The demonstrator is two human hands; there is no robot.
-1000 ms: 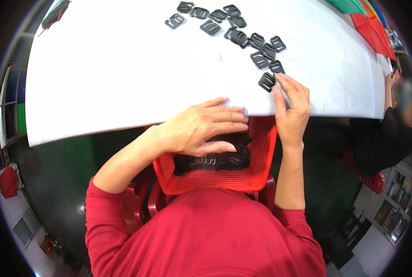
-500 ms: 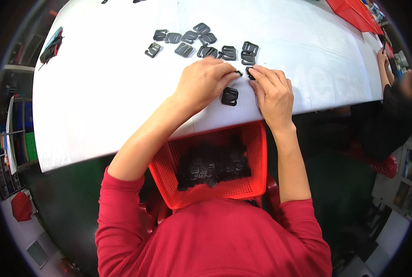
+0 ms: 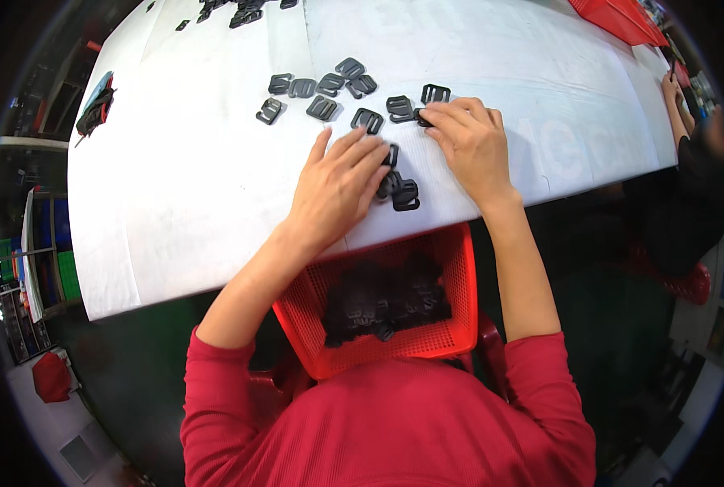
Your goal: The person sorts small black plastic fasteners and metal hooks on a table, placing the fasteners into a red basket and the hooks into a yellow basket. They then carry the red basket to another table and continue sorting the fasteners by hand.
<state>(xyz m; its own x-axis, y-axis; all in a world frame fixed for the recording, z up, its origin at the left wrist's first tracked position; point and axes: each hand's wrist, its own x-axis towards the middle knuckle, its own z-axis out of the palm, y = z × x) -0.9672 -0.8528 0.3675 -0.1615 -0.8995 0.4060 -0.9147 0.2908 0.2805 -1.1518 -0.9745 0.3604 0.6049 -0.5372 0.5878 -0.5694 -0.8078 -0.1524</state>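
Observation:
My left hand lies palm down on the white table, fingers spread, with its fingertips against a few black plastic strap buckles. Beside these, nearer the table edge, is another black buckle. My right hand pinches a black buckle, mostly covered by its fingertips. Just beyond that hand lie a buckle and a second buckle. Several more flat black buckles are scattered ahead of my left hand.
A red plastic basket holding a heap of black buckles sits below the near edge of the white table. More black pieces lie at the far side. A red container stands far right, near another person's arm.
My left hand has drawn back toward me and left, its pinch opening into spread fingers over buckles beside the near one. My right hand has shifted slightly left. The view has tilted a little.

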